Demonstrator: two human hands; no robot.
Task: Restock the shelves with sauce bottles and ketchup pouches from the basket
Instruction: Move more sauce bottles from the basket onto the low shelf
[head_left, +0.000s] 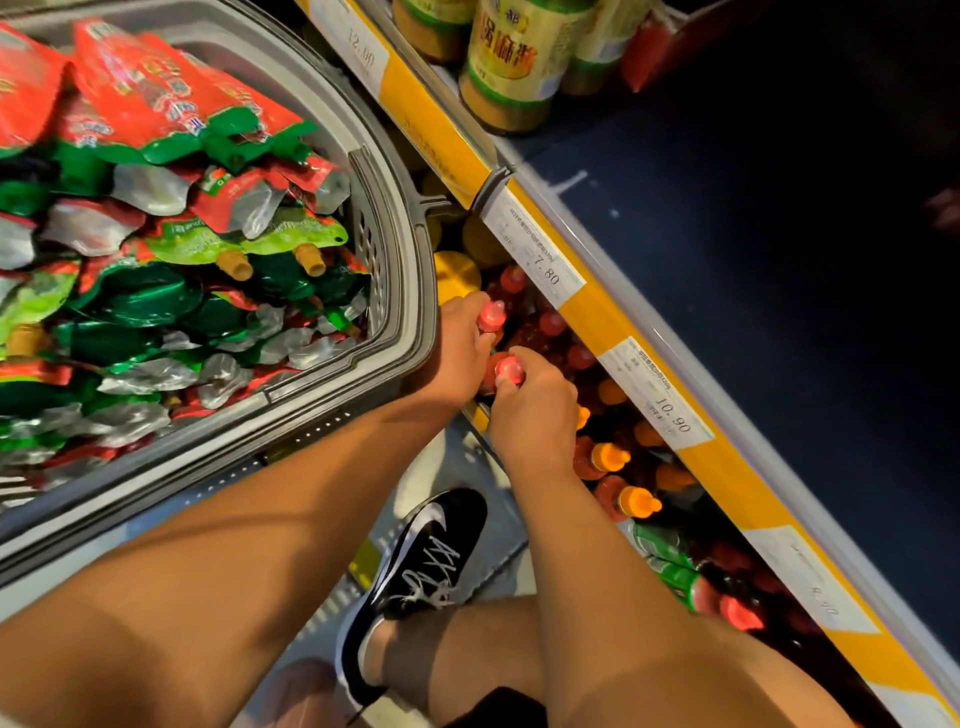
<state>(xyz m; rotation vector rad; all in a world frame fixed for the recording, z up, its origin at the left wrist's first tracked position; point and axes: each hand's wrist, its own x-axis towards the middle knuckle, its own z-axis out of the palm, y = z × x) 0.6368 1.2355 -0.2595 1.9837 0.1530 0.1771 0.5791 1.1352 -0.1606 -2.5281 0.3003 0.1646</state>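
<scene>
Both held bottles (492, 315) hide below their caps; basket (400, 249) runs off-frame.

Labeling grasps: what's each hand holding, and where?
Left hand: red-capped sauce bottle, gripped below the cap. Right hand: another red-capped bottle, same place.

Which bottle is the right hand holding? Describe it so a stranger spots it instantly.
Start at the yellow shelf edge and find the 7.80 price tag. Just below it stand red-capped bottles. The right hand grips the red-capped bottle at the row's outer edge, next to the one the left hand holds.

Packed bottles (550, 332) under shelf edge (613, 317)
</scene>
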